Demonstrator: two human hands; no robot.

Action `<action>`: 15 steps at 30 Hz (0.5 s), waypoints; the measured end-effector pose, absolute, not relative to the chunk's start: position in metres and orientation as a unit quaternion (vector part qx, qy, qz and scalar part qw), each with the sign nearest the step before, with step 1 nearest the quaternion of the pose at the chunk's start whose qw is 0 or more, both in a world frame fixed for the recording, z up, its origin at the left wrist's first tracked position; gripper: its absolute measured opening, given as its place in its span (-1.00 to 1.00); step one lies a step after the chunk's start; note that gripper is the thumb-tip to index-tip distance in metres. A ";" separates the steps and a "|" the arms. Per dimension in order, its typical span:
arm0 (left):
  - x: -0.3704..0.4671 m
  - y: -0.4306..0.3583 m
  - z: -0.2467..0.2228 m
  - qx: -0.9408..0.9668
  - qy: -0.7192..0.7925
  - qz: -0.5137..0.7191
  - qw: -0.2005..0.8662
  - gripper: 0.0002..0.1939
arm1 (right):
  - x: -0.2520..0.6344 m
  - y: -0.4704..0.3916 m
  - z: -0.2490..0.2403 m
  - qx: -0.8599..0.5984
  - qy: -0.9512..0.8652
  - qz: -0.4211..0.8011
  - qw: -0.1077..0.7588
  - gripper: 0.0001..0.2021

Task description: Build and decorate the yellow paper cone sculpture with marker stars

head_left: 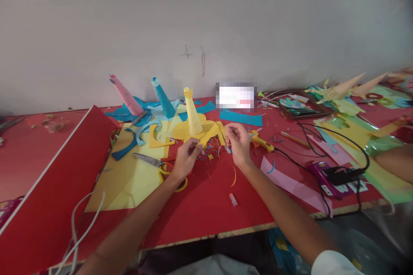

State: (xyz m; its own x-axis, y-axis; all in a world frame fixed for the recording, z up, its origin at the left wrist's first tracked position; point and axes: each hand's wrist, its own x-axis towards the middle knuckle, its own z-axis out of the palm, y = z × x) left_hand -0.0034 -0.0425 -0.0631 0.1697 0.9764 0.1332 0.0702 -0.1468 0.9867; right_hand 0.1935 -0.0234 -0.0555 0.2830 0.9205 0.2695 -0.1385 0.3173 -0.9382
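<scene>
Between my two hands is a folded yellow paper strip. My left hand pinches its near left end. My right hand is closed, its fingertips at the strip's right end. Just behind stands a yellow paper cone on a flat yellow paper base. Scissors with red and yellow handles lie beside my left hand, partly hidden by it. To the right of my right hand lies a yellow glue gun with a black cord.
Pink and blue paper cones stand at the back left. A red board leans at the left. Paper scraps litter the red table. A purple power strip and a pink strip lie right; another person's arm reaches in.
</scene>
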 end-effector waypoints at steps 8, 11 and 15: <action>-0.002 -0.043 -0.061 0.602 0.429 0.471 0.482 -0.57 | 0.185 -0.025 -0.062 -0.418 -0.488 0.479 0.598 -0.59; -0.002 -0.043 -0.062 0.616 0.434 0.450 0.480 -0.55 | 0.181 -0.028 -0.060 -0.422 -0.497 0.465 0.599 -0.62; -0.003 -0.042 -0.061 0.635 0.443 0.426 0.469 -0.53 | 0.183 -0.029 -0.058 -0.428 -0.475 0.436 0.633 -0.70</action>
